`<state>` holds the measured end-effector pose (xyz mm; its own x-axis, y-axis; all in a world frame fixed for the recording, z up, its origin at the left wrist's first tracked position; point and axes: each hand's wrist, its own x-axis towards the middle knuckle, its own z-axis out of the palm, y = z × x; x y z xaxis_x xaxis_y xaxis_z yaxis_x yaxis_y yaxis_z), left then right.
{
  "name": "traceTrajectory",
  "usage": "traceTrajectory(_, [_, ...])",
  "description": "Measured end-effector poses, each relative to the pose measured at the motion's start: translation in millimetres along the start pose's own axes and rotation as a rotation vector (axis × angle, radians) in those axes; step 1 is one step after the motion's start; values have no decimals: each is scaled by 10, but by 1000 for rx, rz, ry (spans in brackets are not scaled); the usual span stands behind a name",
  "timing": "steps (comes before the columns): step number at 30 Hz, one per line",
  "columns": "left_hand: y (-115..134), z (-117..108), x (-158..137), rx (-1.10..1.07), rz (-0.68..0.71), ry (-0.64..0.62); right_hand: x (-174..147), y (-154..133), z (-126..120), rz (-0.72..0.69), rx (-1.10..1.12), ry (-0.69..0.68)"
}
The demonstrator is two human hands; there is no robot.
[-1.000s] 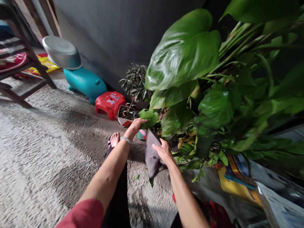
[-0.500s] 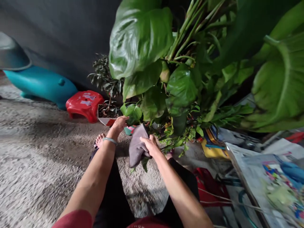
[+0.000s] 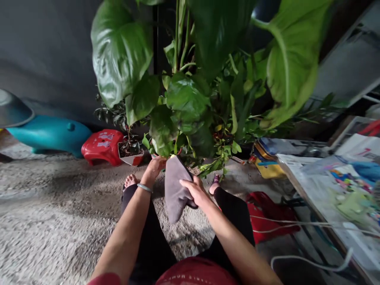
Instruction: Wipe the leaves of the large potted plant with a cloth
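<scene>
My right hand [image 3: 196, 192] grips a grey cloth [image 3: 176, 190], thumb on top. The cloth hangs down in front of my knees, with its upper end up against the plant's lower leaves. My left hand [image 3: 156, 166], with a pale bangle [image 3: 145, 188] on its wrist, is at the cloth's upper left, under the foliage. Its fingers are drawn together; what they pinch, if anything, is hidden. Above both hands rises a leafy plant [image 3: 187, 97] with large glossy green leaves. One broad leaf [image 3: 121, 55] stands at its upper left.
Left of the plant are a small potted plant [image 3: 130, 152], a red plastic stool [image 3: 102, 146] and a teal animal-shaped seat [image 3: 50, 134] with a metal basin [image 3: 13, 109] on it. On the right, a cluttered table [image 3: 314, 190] stands above a red bag-like thing [image 3: 270, 213]; white cords [image 3: 297, 223] cross there.
The view has swung right, so the plant appears further left. The cloth hangs straighter and fuller from my right hand. My left hand has come nearer to the cloth, lower beneath the leaves.
</scene>
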<state>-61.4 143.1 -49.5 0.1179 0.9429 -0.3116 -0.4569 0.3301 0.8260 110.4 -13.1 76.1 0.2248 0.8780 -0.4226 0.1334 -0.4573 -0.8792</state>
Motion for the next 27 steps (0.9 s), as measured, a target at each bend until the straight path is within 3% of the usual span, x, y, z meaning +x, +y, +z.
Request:
traceTrajectory(5, [-495, 375, -427, 274, -9, -109, -515, 271, -1046, 3, 261, 99])
traceTrajectory(8, [-851, 596, -656, 329, 40, -270, -482, 248, -1652, -46, 298, 303])
traceTrajectory(10, [-1044, 696, -764, 386, 5, -330, -298, 208, -1898, -98, 240, 498])
traceTrajectory(13, [-1192, 782, -903, 434, -31, -283, 19, 184, -1880, -160, -27, 569])
traceTrajectory(15, [-1185, 811, -1006, 388, -29, -215, 79, 246, -1646, -165, -166, 443])
traceTrajectory(18, [-1050, 824, -1176, 341, 0, -173, -169, 460, -1289, -194, -211, 187])
traceTrajectory(20, [-922, 820, -1284, 351, 26, -199, -414, 608, -1269, -230, -196, 26])
traceTrajectory(22, [-813, 819, -1380, 330, 27, -224, -546, 673, -1471, -210, -137, -51])
traceTrajectory(24, [-756, 832, -1458, 294, 11, -221, -494, 618, -1782, -153, -104, 77])
traceTrajectory(27, [-779, 877, -1545, 301, -6, -198, -195, 419, -2062, -118, -145, 414])
